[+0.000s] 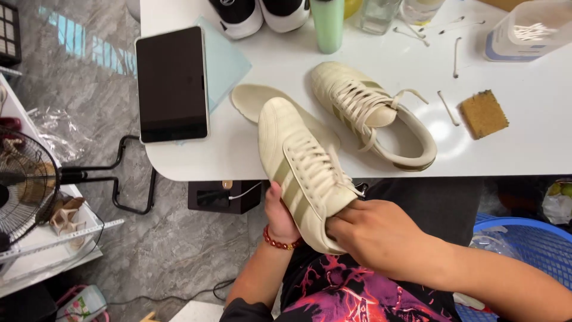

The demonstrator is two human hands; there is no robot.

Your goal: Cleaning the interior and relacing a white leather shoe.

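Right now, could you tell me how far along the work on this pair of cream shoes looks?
Done: one insole is out, lying on the white table. In hand: the left hand steadies the striped cream shoe at its side while the right hand covers its heel opening. Left: the second shoe sits laced on the table, beside an unheld sponge and scattered cotton swabs.

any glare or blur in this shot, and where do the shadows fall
Head view: sharp overall, no motion blur on the left hand or right hand; soft glare patch on the white table beside the cream lace-up sneaker lying there; the held cream sneaker with olive stripes casts a soft shadow over the cream insole; the dark tablet screen shows no reflections.
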